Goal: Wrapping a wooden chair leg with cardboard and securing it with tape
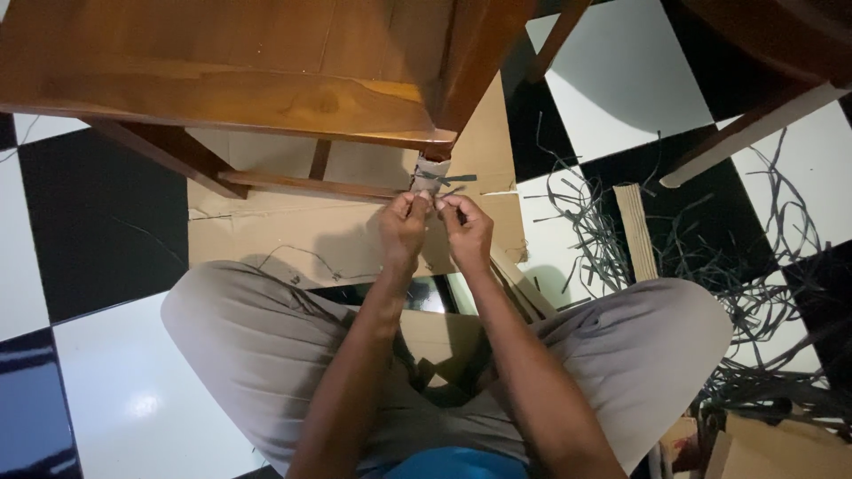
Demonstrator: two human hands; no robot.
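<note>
Below the table leg (435,173), both hands' fingers (417,206) pinched on grey strap (444,180)

Both hands meet at the table leg (432,173): left hand (402,226) just left of it, right hand (466,229) just right, fingertips touching the strip (441,182) wrapped on it. Tabletop (222,71) above and left of grip. Cardboard sheet (293,235) under the hands. Loose strip pile (754,293) well right. Knees below either side.

Dim, warm light from above — glare on the glossy floor tiles (133,404), corners dark, edges bowed.
</note>
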